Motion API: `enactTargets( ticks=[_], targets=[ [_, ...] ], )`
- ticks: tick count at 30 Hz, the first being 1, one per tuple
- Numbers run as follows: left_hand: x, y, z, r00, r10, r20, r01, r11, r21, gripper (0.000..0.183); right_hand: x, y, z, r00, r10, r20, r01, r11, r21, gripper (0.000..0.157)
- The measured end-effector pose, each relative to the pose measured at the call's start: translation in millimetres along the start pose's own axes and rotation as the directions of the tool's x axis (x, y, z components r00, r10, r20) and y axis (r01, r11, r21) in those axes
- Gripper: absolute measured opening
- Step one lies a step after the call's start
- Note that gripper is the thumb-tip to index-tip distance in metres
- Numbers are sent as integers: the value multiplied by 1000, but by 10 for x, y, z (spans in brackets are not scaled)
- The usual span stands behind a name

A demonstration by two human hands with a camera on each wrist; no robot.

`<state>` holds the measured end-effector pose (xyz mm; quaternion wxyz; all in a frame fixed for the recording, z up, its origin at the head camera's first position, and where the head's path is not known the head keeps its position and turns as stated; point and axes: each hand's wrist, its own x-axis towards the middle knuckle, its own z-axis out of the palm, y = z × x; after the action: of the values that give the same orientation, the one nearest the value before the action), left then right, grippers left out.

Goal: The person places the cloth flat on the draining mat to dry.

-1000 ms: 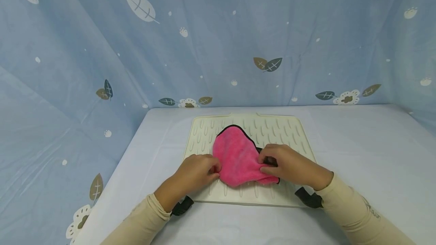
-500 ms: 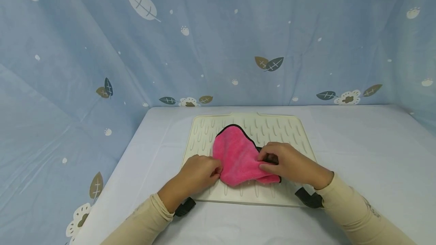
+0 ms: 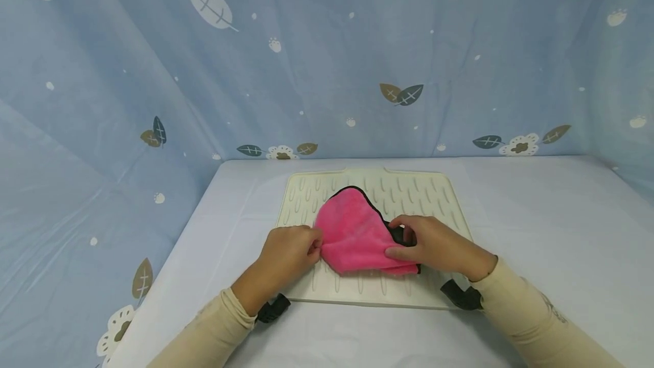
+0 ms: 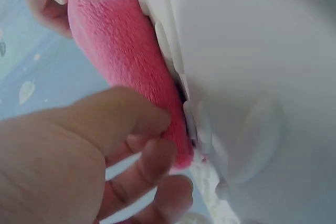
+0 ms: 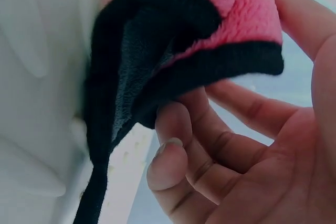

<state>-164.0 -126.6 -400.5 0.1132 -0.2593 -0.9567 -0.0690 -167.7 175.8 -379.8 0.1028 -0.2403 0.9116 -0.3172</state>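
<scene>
A pink plush cloth with black edging lies bunched and folded on a cream ridged mat. At its left edge my left hand pinches the fabric between thumb and index finger; the left wrist view shows the other fingers loosely curled below the pink cloth. My right hand grips the cloth's right side. In the right wrist view, thumb and fingers hold a folded corner, where the dark inner side and a black strap show.
The mat lies on a white-covered table. A blue curtain with leaf prints hangs behind and to the left. Black wrist straps sit under both forearms.
My left hand has drawn slightly left and up with the cloth's left edge, and a crease now runs across the lower cloth. The right hand has hardly moved; more black shows beside it.
</scene>
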Motion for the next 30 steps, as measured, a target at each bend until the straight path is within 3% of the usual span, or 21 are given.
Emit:
enactTargets(
  ticks=[5, 9, 15, 23, 25, 30],
  targets=[
    [5, -17, -20, 995, -95, -19, 95, 995, -6, 21, 11, -5, 6, 1000, -28, 14, 28, 999, 30, 53],
    [8, -18, -23, 993, -116, -15, 116, 993, -11, 20, 12, -10, 34, 997, -80, -5, 80, 995, 67, 46],
    [14, -14, -18, 995, -102, -5, 102, 995, -14, 20, 4, -57, 65, 988, -148, -33, 151, 985, 83, 43],
    [22, 41, -58, 994, -103, -21, 102, 994, -50, 12, -4, -148, 118, 973, -221, -64, 220, 975, -33, 39],
    [26, 68, -84, 995, -87, -39, 84, 994, -74, 10, -4, -177, 136, 970, -233, -75, 227, 971, -73, 39],
    [22, 141, -165, 996, -6, -88, -9, 986, -166, 30, -26, -245, 177, 966, -251, -69, 239, 959, -151, 41]
  ],
)
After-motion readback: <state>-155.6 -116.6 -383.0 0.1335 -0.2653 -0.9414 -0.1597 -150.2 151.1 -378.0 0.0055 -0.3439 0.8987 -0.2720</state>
